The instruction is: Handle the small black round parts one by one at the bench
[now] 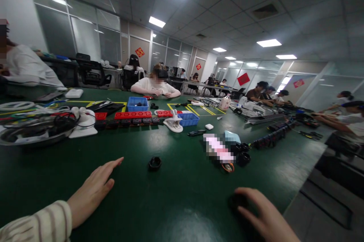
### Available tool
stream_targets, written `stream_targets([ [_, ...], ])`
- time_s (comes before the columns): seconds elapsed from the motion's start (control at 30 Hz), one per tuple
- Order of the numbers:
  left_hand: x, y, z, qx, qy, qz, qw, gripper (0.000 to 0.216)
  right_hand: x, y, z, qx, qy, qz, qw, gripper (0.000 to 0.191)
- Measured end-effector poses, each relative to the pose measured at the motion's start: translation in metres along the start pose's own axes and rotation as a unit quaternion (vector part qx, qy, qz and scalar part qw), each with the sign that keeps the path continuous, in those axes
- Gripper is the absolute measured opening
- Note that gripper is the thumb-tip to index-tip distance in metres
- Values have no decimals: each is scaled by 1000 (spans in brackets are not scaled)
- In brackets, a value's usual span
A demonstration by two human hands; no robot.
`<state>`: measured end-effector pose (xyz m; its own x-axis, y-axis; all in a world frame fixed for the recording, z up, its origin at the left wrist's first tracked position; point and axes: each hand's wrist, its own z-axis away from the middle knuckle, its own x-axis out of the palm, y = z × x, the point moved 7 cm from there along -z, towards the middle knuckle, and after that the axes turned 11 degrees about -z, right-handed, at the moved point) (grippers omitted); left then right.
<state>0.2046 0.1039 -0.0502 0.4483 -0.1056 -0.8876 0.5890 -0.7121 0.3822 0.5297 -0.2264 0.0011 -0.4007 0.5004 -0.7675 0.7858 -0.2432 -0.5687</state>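
Note:
My left hand (92,189) rests palm down over the green table, fingers stretched out together and thumb a little apart, with nothing in it. At the lower right, my right hand (263,211) curves its fingers and thumb around a small black round piece (236,201). That piece is blurred and partly covered by the hand, so its kind does not show. Between the hands and farther off, a black ring-shaped part (155,163) with a hollow middle lies on the table, touched by neither hand.
Beyond lie blue bins (138,103), a row of red trays (133,114), a white stand (173,122) and a metal bowl (36,141) of cables. Black rolls (243,158) and a light-blue case (231,136) lie right of centre. A co-worker (156,85) sits opposite.

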Motion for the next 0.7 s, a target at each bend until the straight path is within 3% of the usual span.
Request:
stream_targets([
  [0.13,2,-1,-1,-10,-6,-3,1000,54,-86,138,-15,225,164,55,959,37],
  [0.23,1,0,-1,-6,2,-7,1000,54,-108,188,-45,274,225,32,934,38],
  [0.37,0,4,1,12,19,-39,999,52,-94,203,-84,257,248,-16,934,52],
  [0.47,2,5,2,13,11,-66,998,53,-81,207,-97,237,242,-81,937,63],
  [0.6,1,7,2,16,7,-65,998,53,-93,212,-84,221,256,-155,928,75],
  [0.7,0,8,1,12,0,-61,998,54,-119,209,-61,230,304,-163,910,68],
])
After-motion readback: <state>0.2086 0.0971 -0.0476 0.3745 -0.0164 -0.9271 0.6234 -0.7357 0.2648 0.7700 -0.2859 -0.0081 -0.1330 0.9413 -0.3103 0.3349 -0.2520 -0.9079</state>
